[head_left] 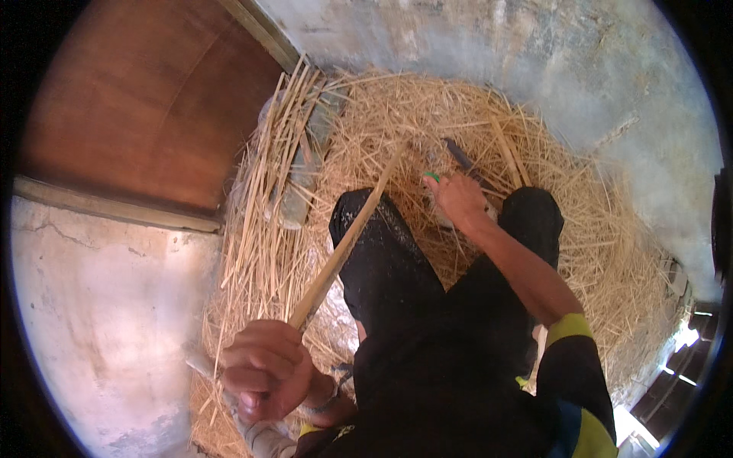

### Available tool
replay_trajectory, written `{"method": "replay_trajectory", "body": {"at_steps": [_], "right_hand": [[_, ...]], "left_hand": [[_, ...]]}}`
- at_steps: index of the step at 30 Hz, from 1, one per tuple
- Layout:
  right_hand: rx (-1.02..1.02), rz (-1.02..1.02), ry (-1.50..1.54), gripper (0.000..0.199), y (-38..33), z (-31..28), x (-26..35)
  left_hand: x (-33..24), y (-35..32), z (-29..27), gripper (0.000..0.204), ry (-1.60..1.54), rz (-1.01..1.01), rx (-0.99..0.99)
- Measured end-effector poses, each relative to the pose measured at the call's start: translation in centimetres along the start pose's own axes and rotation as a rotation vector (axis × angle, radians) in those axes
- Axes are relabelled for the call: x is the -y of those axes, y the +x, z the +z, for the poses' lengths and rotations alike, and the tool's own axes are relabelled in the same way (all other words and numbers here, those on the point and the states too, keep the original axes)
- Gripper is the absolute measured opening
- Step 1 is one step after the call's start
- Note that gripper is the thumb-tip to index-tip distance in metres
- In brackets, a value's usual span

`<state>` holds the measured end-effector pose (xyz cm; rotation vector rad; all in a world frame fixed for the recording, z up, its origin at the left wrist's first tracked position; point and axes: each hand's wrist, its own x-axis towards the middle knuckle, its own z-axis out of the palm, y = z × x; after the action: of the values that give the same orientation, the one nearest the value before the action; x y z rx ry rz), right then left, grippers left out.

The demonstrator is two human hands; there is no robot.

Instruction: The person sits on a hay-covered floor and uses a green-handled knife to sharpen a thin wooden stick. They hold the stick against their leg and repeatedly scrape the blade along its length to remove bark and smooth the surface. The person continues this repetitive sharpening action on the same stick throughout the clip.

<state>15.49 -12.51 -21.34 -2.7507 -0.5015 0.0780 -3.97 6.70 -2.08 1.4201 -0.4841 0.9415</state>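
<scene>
Two hands were at work over a heap of straw (397, 122) on the floor. The left hand (267, 370) was clenched, its fingers (248, 359) wrapped tightly around the near end of a long wooden stick (347, 240), which ran forward and up across the person's left knee into the straw. The right hand (458, 198) reached ahead between the knees, fingers curled down onto something pale and partly hidden in the straw; whether they actually gripped it could not be told. A small green-tipped object (432, 176) showed just beside that hand, and a dark slim tool or blade (460, 155) lay in the straw just beyond it.

As a judgement, the work looked mid-way: a bundle of longer, straighter stalks (263, 191) lay gathered to the left, apart from the tangled heap, while most of the straw remained loose and unsorted around the legs.

The straw covered a rough concrete floor (611, 84), grey and patchy. A brown wooden door (145, 107) stood at the upper left above a cracked, whitewashed wall (92, 305). Bright daylight showed at the lower right.
</scene>
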Motion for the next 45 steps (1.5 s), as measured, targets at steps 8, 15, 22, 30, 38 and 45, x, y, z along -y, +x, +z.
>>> {"method": "replay_trajectory", "body": {"at_steps": [8,15,22,30,38,45], "right_hand": [[-0.063,-0.267,0.309,0.050,-3.7,-1.5,5.6],[0.048,0.123,0.244,0.052,-2.0,0.5,0.2],[0.123,-0.348,0.741,0.033,-9.1,-9.0,9.9],[0.117,-0.310,0.567,0.036,-10.7,-7.8,10.5],[0.214,-0.165,0.581,0.032,-10.7,-8.8,10.2],[0.065,-0.399,0.548,0.033,-10.6,-9.5,10.5]], "left_hand": [[0.3,0.1,-0.2,0.032,-0.091,-0.004,0.036],[0.7,-0.8,0.2,0.034,-0.011,0.053,-0.075],[0.8,0.2,1.0,0.033,-0.053,0.049,-0.096],[-0.2,-0.2,2.8,0.031,-0.058,-0.021,-0.351],[-0.1,-0.5,4.9,0.030,-0.091,0.016,-0.358],[0.0,-0.8,5.0,0.029,-0.077,0.010,-0.419]]}}
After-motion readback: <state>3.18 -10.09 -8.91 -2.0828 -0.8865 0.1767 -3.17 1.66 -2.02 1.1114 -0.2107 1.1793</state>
